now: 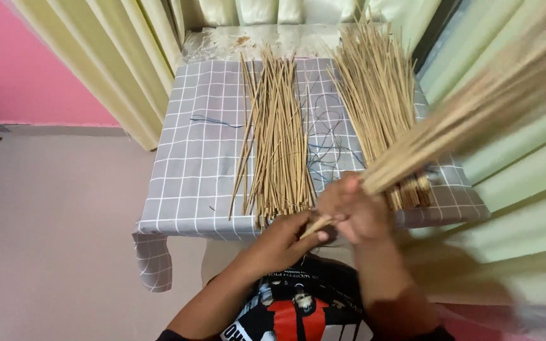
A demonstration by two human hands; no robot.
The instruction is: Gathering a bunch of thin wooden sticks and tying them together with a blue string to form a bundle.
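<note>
Head view, looking down. Thin, straight, pale-tan sticks everywhere, dry and matt like split cane or palm ribs. One tight bundle of sticks (pixel 475 107) gripped at its lower end just above the near edge of the desk (pixel 184 183), slanting up and away to the right, blurred along its length, fanned slightly wider toward the far tip. Right hand (pixel 358 211) clenched around the bundle near its base, fingers (pixel 342 189) wrapped over the top. Left hand (pixel 285 240) closed under the butt ends, thumb and fingers pinching the short stubs that stuck out below the right fist.

Desk covered with a grey cloth printed in a thin white grid, soft, hanging loose at the near left corner. Middle pile of sticks (pixel 276 145) laid lengthwise on the cloth, roughly parallel, a few strays splayed to its left. Right pile of sticks (pixel 377 101) denser, fanned at the far end, partly hidden by the held bundle. Dark thin threads (pixel 323 151) curled on the cloth between the two piles, one short strand further left. Pleated cream curtain (pixel 127 57) behind and to the left, pale green curtain to the right, pink wall (pixel 20 63) at far left, smooth beige floor (pixel 52 240) below.
</note>
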